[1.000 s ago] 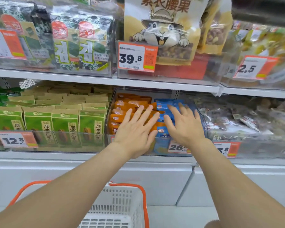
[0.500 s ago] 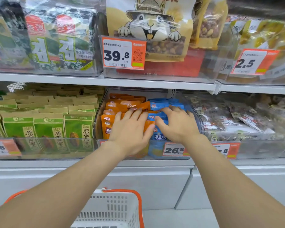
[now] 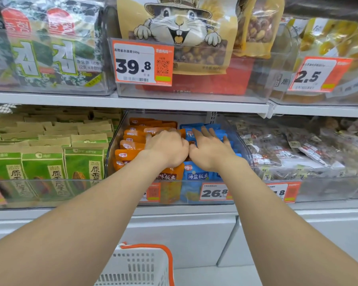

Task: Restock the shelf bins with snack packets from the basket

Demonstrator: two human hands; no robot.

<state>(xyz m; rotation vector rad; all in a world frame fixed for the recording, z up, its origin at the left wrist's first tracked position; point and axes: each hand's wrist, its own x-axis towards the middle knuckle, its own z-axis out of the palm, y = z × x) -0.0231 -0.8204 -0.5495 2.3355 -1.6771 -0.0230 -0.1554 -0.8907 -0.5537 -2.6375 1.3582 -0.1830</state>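
two hands inside clear bin (image 3: 239,139), left grip (image 3: 166,148) clenched on orange packets (image 3: 132,145), right grip (image 3: 210,150) released over blue packets (image 3: 196,174)

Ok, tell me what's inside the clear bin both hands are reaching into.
The clear bin holds orange packets stacked on the left and blue packets on the right. The left hand and right hand cover the middle packets, and the lower layers are hidden.
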